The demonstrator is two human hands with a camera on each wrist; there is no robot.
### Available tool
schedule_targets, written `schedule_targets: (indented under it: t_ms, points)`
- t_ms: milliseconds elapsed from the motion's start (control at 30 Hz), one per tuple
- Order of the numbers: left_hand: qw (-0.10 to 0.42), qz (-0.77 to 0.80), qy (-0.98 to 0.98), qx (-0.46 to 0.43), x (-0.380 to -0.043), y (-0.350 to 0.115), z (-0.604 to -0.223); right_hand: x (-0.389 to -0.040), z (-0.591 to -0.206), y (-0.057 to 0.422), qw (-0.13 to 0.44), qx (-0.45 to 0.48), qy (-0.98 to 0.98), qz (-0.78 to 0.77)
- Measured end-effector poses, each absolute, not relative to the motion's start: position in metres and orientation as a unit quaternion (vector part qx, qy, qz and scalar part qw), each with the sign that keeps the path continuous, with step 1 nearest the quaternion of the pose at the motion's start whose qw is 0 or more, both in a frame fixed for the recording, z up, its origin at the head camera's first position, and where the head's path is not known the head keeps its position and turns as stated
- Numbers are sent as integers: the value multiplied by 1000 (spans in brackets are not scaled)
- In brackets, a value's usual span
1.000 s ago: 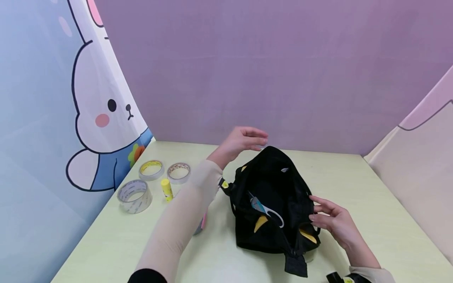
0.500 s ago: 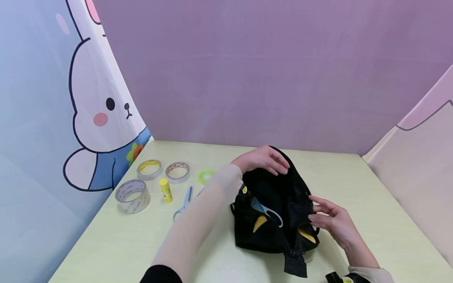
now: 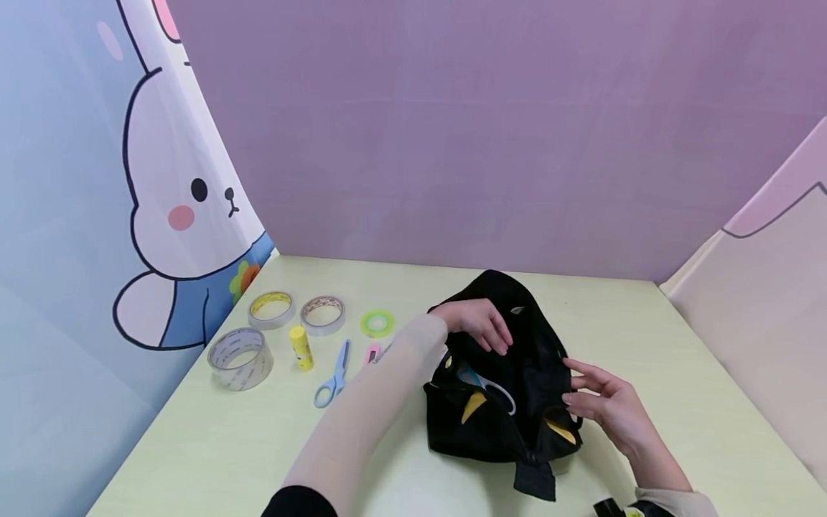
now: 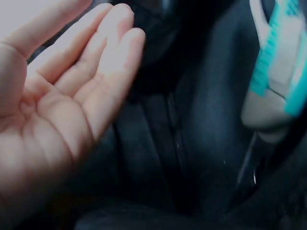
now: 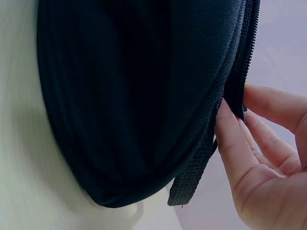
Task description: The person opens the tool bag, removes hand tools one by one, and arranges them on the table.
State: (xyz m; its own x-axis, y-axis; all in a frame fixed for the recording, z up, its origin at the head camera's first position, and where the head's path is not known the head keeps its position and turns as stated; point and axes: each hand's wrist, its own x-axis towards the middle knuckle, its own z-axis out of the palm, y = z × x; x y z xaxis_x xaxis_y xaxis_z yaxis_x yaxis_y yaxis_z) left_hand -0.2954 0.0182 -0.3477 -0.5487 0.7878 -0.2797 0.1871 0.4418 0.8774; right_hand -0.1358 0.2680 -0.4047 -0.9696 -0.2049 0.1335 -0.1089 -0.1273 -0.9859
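A black zip-up fabric bag (image 3: 465, 434) with yellow patches stands unzipped on the table. My left hand (image 3: 477, 323) reaches into its mouth, fingers loosely bent. In the left wrist view nothing lies in that palm (image 4: 53, 129), and dark fabric surrounds it. A teal-and-white item (image 4: 273, 72) shows at the right there; in the head view its white loop handle (image 3: 504, 395) lies inside the bag. With thumb and fingers, my right hand (image 3: 610, 409) pinches the bag's right edge, close by the zipper teeth (image 5: 253, 43) and a webbing strap (image 5: 184, 189).
Left on the table are a wide clear tape roll (image 3: 241, 359), two narrower tape rolls (image 3: 270, 311), a yellow glue stick (image 3: 301, 348), blue scissors (image 3: 337, 377) and a green tape ring (image 3: 377, 324). A pink-ended item (image 3: 372, 352) is partly under the left sleeve. A purple backdrop (image 3: 452, 143) closes the rear.
My left hand has come from behind the bag's top left rim, over it and down into the mouth. The right hand keeps its hold on the edge.
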Motion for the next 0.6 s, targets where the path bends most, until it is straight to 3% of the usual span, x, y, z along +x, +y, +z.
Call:
schedule_targets:
  t_ms: [367, 600]
  points:
    - [326, 286, 850, 297, -293, 16, -360, -135, -406, 269, 30, -121, 659, -742]
    - [357, 231, 856, 293, -292, 16, -365, -135, -406, 269, 31, -126, 657, -743]
